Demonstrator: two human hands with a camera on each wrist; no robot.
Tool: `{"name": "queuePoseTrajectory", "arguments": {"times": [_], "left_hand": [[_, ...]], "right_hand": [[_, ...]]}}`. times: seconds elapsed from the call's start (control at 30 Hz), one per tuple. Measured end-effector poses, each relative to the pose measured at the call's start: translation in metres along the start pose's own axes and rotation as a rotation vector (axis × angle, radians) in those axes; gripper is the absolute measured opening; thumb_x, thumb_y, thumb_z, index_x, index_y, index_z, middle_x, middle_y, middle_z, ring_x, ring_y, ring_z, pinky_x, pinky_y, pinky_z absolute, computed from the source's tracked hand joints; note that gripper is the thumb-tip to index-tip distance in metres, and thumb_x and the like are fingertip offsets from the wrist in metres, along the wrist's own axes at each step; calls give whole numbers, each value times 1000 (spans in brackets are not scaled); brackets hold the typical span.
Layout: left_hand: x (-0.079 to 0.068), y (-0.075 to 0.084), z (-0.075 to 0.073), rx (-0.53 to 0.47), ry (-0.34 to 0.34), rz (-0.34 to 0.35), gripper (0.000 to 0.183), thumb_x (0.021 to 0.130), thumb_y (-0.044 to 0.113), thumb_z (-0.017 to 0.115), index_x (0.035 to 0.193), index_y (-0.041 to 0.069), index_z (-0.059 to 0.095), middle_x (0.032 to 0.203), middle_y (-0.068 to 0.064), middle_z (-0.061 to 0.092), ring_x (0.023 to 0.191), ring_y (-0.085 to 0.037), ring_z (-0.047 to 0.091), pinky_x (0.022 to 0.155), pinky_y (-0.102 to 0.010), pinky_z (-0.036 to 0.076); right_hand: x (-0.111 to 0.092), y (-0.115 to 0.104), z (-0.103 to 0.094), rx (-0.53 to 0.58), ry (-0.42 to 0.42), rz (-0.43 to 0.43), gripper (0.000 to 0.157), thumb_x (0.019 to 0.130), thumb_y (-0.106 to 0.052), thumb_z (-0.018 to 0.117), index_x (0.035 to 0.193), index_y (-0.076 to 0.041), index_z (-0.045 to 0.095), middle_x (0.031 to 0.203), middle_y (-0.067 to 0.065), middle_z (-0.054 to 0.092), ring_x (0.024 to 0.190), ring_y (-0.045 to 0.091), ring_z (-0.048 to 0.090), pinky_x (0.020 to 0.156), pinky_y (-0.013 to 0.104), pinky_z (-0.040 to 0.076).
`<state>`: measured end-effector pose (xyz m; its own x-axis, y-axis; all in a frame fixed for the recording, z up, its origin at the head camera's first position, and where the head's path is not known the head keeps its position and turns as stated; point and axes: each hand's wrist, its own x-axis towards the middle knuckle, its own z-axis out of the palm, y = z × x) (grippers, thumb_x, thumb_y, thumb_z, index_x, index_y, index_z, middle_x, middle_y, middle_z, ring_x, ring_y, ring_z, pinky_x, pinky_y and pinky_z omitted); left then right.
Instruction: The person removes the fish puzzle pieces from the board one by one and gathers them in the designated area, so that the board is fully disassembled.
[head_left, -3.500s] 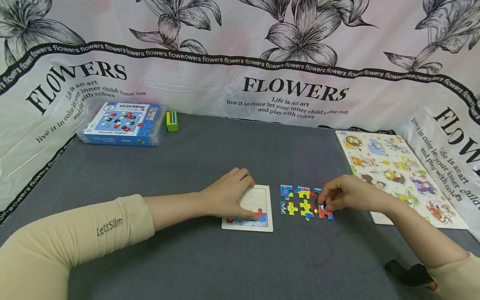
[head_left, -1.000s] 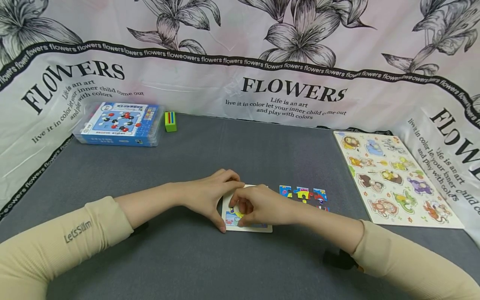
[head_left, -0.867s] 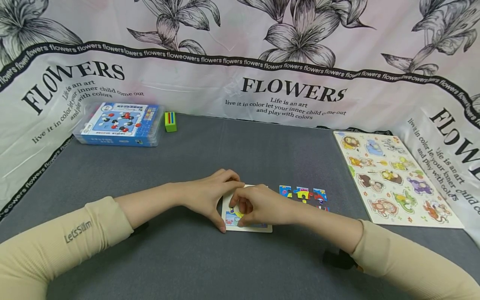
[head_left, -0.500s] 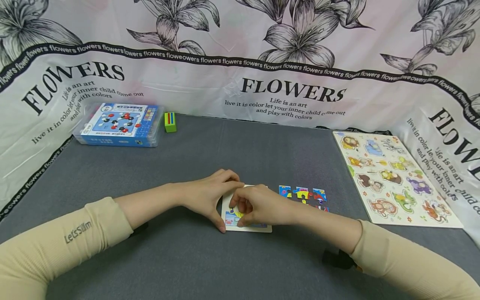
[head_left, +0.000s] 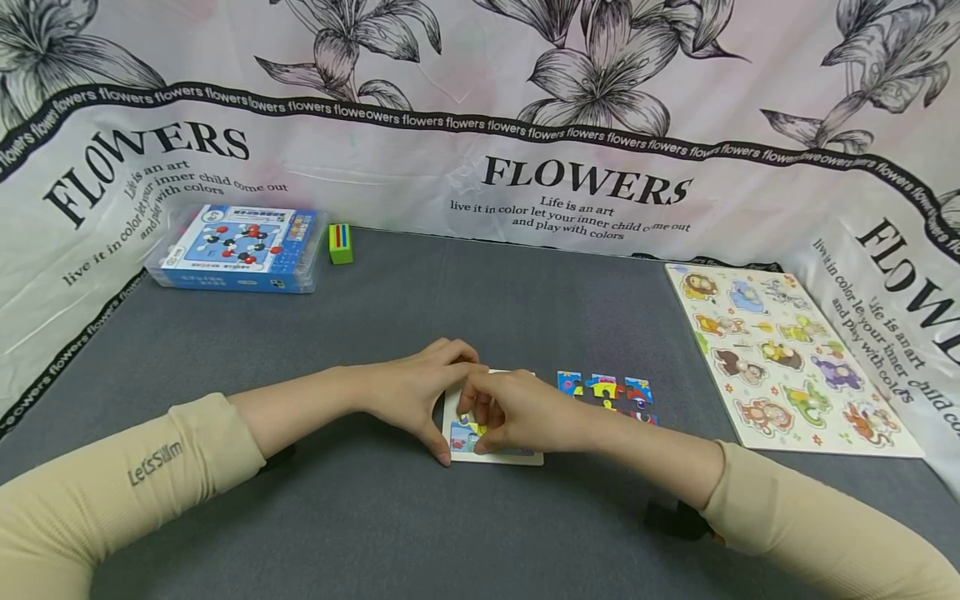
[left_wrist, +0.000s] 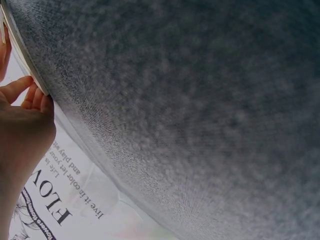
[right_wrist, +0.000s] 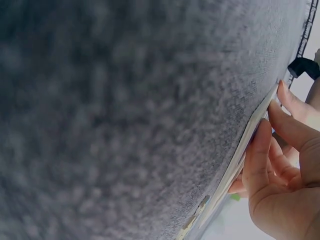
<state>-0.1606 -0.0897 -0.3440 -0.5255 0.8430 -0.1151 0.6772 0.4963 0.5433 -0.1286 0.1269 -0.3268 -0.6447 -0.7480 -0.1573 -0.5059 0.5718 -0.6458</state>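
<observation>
A small pale puzzle tray (head_left: 517, 461) lies on the grey cloth, with blue picture pieces along its near part. My left hand (head_left: 420, 390) spans its left side, thumb at the near left corner and fingers toward the far edge. In the left wrist view the left fingertips (left_wrist: 46, 106) meet the tray's edge. Over the tray, my right hand (head_left: 525, 408) pinches a yellow puzzle piece (head_left: 474, 427) low against the picture. The right hand covers much of the tray. Several loose jigsaw pieces (head_left: 604, 386) lie right of it, partly hidden by the right forearm.
An animal picture board (head_left: 795, 358) lies at the right. At the back left sit a clear-and-blue boxed set (head_left: 240, 250) and a green block with coloured stripes (head_left: 341, 243). A flower-printed sheet (head_left: 577, 200) rises behind the table.
Since 3.5 s ago, my right hand has come left from the loose pieces to the tray. My left hand has shifted left to the tray's side. Over the last second both stay almost still.
</observation>
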Motion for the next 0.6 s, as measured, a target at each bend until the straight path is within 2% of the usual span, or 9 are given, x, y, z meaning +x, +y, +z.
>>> {"name": "queuePoseTrajectory", "arguments": {"times": [0.23, 0.47, 0.6], "left_hand": [[0, -1, 0, 8, 4, 6, 96, 63, 58, 87, 141, 18, 48, 141, 0, 37, 125, -17, 35, 107, -38, 39], [-1, 0, 0, 7, 2, 7, 96, 63, 57, 87, 143, 22, 47, 139, 1, 37, 123, -16, 35, 105, -37, 40], [-1, 0, 0, -2, -1, -11, 96, 63, 55, 88, 143, 24, 47, 139, 2, 37, 124, -15, 34, 106, -36, 39]], "right_hand": [[0, 0, 1, -9, 15, -2, 39, 76, -14, 85, 106, -17, 60, 89, -4, 64, 69, 2, 60, 67, 20, 51], [1, -2, 1, 13, 22, -13, 39, 75, -11, 85, 104, -17, 59, 99, -6, 66, 69, 2, 61, 67, 20, 52], [1, -2, 1, 39, 27, -14, 34, 79, -10, 82, 103, -16, 60, 93, -4, 66, 70, 1, 61, 68, 20, 53]]}}
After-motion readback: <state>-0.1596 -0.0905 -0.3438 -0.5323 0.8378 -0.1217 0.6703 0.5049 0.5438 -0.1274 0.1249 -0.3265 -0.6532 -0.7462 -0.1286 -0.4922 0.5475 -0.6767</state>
